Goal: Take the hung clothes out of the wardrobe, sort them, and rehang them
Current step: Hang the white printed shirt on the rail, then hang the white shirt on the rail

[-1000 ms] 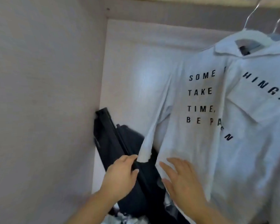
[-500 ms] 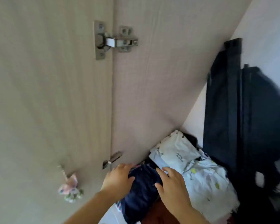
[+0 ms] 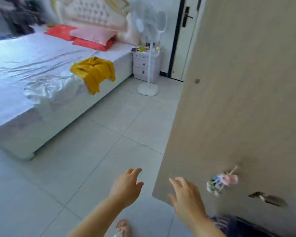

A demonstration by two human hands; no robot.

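Both hands empty here; my left hand and right hand have the fingers spread loose, gripping nothing, hanging over the pale square floor tiles well to the right of the bed. The yellow top lies crumpled on the bed's near corner, one end dangling over the side (looks soft and floppy). The bed's sheet is shiny and wrinkled; the matte beige wardrobe door stands flat further right of the bed, my right hand in front of its bottom edge.
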